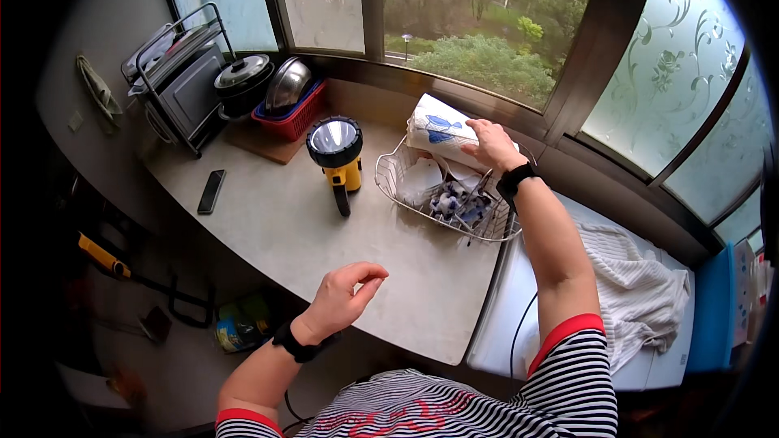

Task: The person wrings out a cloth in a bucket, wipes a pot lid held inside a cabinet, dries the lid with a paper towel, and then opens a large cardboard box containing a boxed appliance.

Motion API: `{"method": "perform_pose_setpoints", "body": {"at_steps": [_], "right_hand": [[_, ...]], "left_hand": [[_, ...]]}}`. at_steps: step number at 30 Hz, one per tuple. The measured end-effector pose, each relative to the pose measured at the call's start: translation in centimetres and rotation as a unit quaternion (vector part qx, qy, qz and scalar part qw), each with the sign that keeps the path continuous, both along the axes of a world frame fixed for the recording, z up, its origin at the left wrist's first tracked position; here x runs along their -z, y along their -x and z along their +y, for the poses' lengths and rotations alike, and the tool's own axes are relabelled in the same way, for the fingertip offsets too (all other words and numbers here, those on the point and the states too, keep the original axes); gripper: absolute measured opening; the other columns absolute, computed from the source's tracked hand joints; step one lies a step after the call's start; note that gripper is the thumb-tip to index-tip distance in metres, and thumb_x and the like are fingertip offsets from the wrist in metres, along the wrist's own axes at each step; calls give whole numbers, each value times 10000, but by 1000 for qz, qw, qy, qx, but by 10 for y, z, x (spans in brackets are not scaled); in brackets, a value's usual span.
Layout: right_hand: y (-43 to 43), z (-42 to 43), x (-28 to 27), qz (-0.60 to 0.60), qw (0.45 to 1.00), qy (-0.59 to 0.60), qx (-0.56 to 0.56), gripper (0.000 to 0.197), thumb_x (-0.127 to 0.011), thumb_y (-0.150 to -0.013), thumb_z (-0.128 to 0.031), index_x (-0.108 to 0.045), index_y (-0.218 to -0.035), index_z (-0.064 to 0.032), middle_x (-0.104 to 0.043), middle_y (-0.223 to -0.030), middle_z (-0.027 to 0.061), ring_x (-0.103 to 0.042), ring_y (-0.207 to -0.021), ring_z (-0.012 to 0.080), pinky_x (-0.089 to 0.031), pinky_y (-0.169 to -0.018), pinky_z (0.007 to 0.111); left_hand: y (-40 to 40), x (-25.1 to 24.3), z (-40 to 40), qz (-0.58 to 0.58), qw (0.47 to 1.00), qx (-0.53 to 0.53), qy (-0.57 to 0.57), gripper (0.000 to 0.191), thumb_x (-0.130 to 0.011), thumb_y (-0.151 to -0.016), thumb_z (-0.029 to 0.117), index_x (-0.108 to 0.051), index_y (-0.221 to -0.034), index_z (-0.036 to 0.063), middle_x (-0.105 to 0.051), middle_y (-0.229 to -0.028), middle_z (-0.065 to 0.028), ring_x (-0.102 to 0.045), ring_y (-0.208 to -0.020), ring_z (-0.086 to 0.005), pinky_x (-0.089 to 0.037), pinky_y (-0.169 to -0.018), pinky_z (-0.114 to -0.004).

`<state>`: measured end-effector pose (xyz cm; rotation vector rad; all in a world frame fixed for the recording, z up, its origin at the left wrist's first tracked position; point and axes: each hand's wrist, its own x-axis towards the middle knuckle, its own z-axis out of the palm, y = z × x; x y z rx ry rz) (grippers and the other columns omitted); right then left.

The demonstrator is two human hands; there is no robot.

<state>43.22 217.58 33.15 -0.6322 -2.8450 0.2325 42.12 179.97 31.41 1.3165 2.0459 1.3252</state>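
Note:
My right hand (494, 145) is over the right end of a white paper towel roll (439, 125) with a blue printed pattern, thumb and fingers apart. Whether it grips the roll or only rests on it, I cannot tell. The roll lies across the back of a wire dish basket (398, 198). White dishes (421, 179) and blue-and-white ware (453, 201) show inside that basket. Above the counter's front edge, my left hand (345, 295) holds nothing; its fingers are curled, with a small gap between thumb and forefinger. A yellow-and-black flashlight (342, 170) stands left of the basket, lens upward.
A smartphone (212, 192) lies near the left edge of the counter (292, 225). A red plastic basket (298, 118), a lidded pot (243, 73) and a metal rack (182, 97) are behind it. At right, a cloth (633, 286) covers part of a white surface (499, 340).

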Motion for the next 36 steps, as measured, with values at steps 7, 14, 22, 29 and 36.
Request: {"method": "perform_pose_setpoints", "body": {"at_steps": [7,14,22,29,36], "right_hand": [[56,53,33,-12,996,49,-70,531,-716,-713,-324,-542,-1167,-111,-578,-1135,121,-546,-1045,305,-432,-893,372],[60,82,19,99,966,237,-42,227,-542,-855,-244,-630,-908,-42,-629,-810,173,-592,-750,305,-457,-703,370],[79,101,-39,185,960,205,44,205,-502,-866,-217,-615,-897,-48,-618,-802,166,-582,-758,318,-448,-690,377],[73,98,-80,283,951,98,81,239,-521,-871,-275,-624,-855,-60,-633,-805,153,-591,-754,336,-455,-685,382],[60,70,-97,189,977,-20,95,286,-520,-872,-385,-639,-929,-132,-654,-833,119,-622,-811,297,-482,-703,392]], "left_hand": [[53,-5,59,7,1000,5,-11,127,-566,-831,49,-614,-934,-6,-641,-828,-103,-608,-716,-179,-474,-663,-262],[108,14,142,-102,994,-15,-37,150,-545,-856,53,-590,-984,-10,-622,-890,-39,-572,-818,-105,-463,-719,-232],[118,19,226,326,943,-44,-54,683,-756,-635,143,-482,-1260,177,-337,-1379,-138,-314,-1254,-340,-242,-1045,-457],[126,28,268,445,895,1,-27,710,-768,-536,116,-499,-1192,161,-446,-1199,-72,-384,-1185,-265,-272,-994,-461],[143,29,289,457,886,21,-78,619,-761,-565,183,-533,-1140,155,-498,-1084,-63,-448,-1075,-256,-376,-876,-391]]}}
